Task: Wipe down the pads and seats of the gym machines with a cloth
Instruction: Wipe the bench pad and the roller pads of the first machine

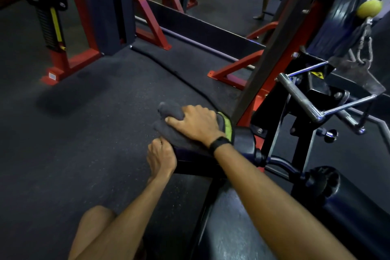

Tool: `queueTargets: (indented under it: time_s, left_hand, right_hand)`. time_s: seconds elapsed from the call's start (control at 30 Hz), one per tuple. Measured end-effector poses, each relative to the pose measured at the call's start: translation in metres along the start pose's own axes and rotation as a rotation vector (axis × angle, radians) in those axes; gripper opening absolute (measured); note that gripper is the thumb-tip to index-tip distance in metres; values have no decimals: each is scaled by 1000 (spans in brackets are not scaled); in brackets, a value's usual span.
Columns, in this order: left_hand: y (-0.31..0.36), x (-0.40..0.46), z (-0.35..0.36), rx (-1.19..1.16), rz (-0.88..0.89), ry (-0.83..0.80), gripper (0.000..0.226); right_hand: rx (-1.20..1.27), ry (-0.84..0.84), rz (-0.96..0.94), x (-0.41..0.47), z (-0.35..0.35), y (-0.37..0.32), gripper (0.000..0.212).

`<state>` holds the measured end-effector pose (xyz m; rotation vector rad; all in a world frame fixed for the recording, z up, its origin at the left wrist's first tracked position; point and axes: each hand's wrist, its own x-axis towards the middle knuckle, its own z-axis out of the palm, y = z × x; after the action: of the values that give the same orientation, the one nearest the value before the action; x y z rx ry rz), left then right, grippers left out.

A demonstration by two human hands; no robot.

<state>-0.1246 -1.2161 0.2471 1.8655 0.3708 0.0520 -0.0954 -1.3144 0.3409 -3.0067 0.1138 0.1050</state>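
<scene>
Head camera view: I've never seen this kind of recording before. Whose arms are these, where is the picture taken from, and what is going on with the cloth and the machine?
The camera is worn on a person's head, so it looks forward and down along their own two bare arms. There is no robot here. The setting is a gym with red-framed machines on a dark rubber floor.

The right hand, with a dark band on its wrist, lies on top of a grey cloth with a yellow-green edge, fingers curled into it, pressing it onto a dark pad of the machine. The left hand grips the near edge of that pad, likely to steady it. Nearer the camera lies a long dark seat. To the right, a chrome handle hangs by the machine's frame, below a yellow ball on a cable.
</scene>
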Motion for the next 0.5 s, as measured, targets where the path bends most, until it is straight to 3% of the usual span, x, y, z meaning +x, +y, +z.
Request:
queueTargets:
  time_s: [0.17,0.3,0.37,0.5]
  left_hand:
    - [1,-8,-3,1,143,-29,64]
    - [6,-10,-6,25,144,-64,61]
    - [4,-13,-11,48,128,-87,60]
    - [7,-15,-22,-111,24,-188,54]
  right_hand:
    - [31,-90,302,-19,-28,91,73]
    - [125,-121,424,-20,-33,100,68]
    - [76,4,372,-32,-29,88,57]
    - [12,461,222,-98,8,78,32]
